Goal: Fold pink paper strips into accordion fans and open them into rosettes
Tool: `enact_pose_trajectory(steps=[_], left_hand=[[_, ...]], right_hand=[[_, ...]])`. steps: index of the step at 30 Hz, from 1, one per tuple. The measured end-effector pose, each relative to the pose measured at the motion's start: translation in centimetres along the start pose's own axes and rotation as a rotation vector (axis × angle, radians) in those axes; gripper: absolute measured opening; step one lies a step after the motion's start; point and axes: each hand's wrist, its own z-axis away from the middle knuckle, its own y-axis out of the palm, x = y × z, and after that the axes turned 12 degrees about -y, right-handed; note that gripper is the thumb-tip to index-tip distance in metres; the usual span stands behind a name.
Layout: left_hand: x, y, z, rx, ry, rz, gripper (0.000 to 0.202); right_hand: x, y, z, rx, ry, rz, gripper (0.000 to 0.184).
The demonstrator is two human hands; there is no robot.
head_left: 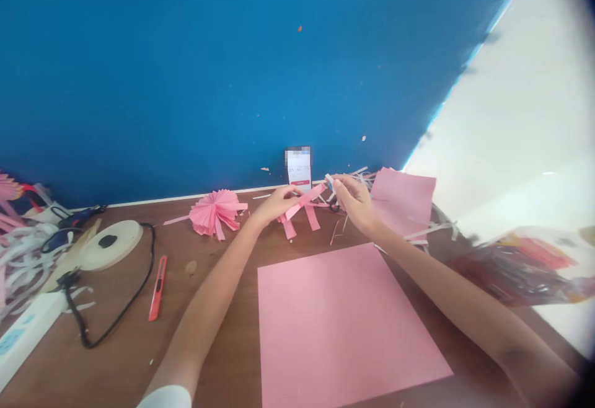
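My left hand (279, 203) is at the back of the table, its fingers closed on a pink paper strip (304, 202) that slants up to the right. More pink strips hang or lie just under it. My right hand (353, 197) is close by on the right, thumb and fingers pinching a small white piece (330, 180) whose kind I cannot make out. Something dark lies below those fingertips, partly hidden. In front of both hands a large pink paper sheet (344, 327) lies flat. Left of my left hand sits a pleated pink paper rosette (214, 212) with strips sticking out.
A phone (299, 169) leans upright against the blue wall. Smaller pink sheets (403, 200) lie at the right over white strips. On the left are a red box cutter (158, 288), a round white disc (111, 245) with a black cable, a white power strip (28, 333) and paper scraps (23, 265).
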Motion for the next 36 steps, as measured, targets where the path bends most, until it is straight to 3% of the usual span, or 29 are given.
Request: enact_pose_trajectory(steps=[8, 13, 19, 24, 27, 31, 36], left_hand=[[0.3, 1.6, -0.1, 0.037, 0.046, -0.144, 0.027], [0.7, 1.3, -0.5, 0.005, 0.061, -0.157, 0.025], [0.5, 0.3, -0.3, -0.035, 0.058, -0.109, 0.02], [0.2, 0.4, -0.2, -0.015, 0.077, -0.027, 0.02], [0.1, 0.6, -0.2, -0.003, 0.047, -0.02, 0.021], [0.0, 1.1, -0.1, -0.031, 0.024, -0.046, 0.022], [-0.5, 1.9, 0.1, -0.026, 0.064, -0.082, 0.02]], right_hand=[[0.3, 0.1, 0.1, 0.07, 0.022, -0.048, 0.022], [1.4, 0.0, 0.1, 0.167, -0.027, 0.187, 0.033], [2.7, -1.2, -0.7, 0.163, -0.094, 0.423, 0.032], [3.1, -1.4, -0.5, 0.484, -0.098, 0.641, 0.03], [2.6, -0.5, 0.2, 0.612, -0.054, 0.82, 0.032], [2.1, 0.5, 1.0, 0.691, -0.006, 0.928, 0.032], [1.8, 1.0, 1.4, 0.686, 0.025, 0.952, 0.032]])
